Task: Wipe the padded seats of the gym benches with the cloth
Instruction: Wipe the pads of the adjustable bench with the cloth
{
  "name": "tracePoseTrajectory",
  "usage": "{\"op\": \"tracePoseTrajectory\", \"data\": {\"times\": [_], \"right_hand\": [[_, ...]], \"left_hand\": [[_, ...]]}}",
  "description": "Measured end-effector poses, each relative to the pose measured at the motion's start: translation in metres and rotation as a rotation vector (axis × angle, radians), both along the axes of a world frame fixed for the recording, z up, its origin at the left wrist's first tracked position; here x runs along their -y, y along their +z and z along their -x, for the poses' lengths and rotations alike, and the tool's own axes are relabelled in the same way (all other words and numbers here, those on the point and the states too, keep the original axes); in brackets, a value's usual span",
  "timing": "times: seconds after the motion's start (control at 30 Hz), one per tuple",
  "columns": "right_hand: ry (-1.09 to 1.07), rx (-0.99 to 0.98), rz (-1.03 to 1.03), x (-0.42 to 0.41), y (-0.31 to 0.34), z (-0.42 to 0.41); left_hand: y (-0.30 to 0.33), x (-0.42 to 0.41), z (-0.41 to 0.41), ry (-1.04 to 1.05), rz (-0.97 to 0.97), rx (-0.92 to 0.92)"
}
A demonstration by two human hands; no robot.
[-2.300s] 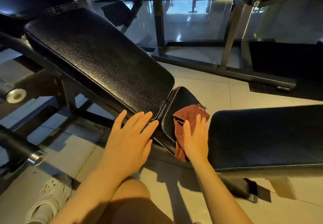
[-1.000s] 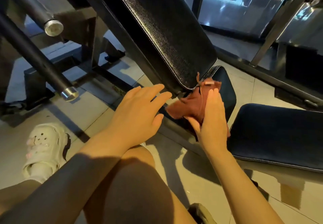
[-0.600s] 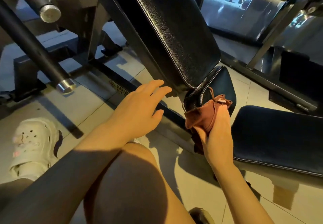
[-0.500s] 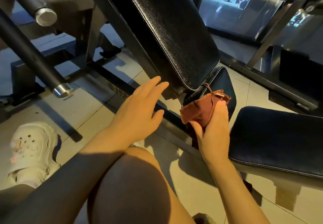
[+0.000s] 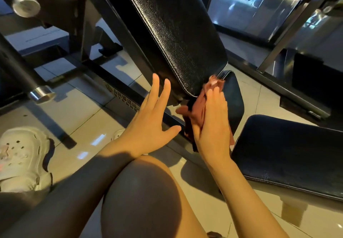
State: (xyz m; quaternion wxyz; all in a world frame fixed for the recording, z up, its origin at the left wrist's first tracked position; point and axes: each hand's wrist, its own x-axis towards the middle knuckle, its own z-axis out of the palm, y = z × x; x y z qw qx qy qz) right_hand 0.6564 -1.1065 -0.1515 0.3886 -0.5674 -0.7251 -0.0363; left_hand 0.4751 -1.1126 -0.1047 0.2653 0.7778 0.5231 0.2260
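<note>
Glossy beige tiled floor (image 5: 83, 119) spreading underneath, catching light and hard shadows from black steel gym frames (image 5: 87, 39). Leaning steeply across the upper middle: long black textured padded backrest (image 5: 176, 33) of an incline gym bench. Sitting just below its lower edge: small dark padded seat (image 5: 233, 100), tilted. Lying to the lower right, apart from that seat: second flat dark padded bench seat (image 5: 289, 152) with pale stitching along its near edge.

Reaching forward, right hand (image 5: 213, 124) lying flat with straight fingers close together, pressing a crumpled rust-red cloth (image 5: 199, 107) against the near side of the small seat, right at the gap under the backrest's bottom corner. Showing beyond the fingertips, along the thumb side and below the heel of the palm: folds of the cloth, the upper tip touching the backrest's corner. Not curling round the cloth, simply pushing on it.

Hovering just to the left, left hand (image 5: 150, 124) spread and relaxed, fingers straight and pointing up toward the backrest's lower edge, thumb sticking out to the right, holding nothing. Touching the pad or not: cannot tell.

Crossing the lower frame: both bare forearms over a bent bare knee (image 5: 141, 197), partly in shadow. Resting on the floor at the far left: white perforated clog shoe (image 5: 22, 156). Jutting in from the upper left: two dark round bars with silver end caps (image 5: 41, 93). Glowing in the upper right: reflective glass panelling (image 5: 246, 5) behind more metal uprights.
</note>
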Motion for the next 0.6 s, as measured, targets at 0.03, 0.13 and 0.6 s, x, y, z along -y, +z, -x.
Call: {"op": "tracePoseTrajectory", "data": {"times": [0.03, 0.13, 0.6], "right_hand": [[0.070, 0.051, -0.031, 0.007, -0.008, -0.009], [0.140, 0.236, -0.007, 0.026, -0.031, -0.035], [0.156, 0.957, -0.185, 0.006, -0.001, -0.034]], "left_hand": [[0.000, 0.000, 0.000, 0.001, -0.005, -0.003], [0.001, 0.001, 0.000, 0.013, -0.027, 0.011], [0.001, 0.002, -0.004, 0.086, -0.002, 0.136]]}}
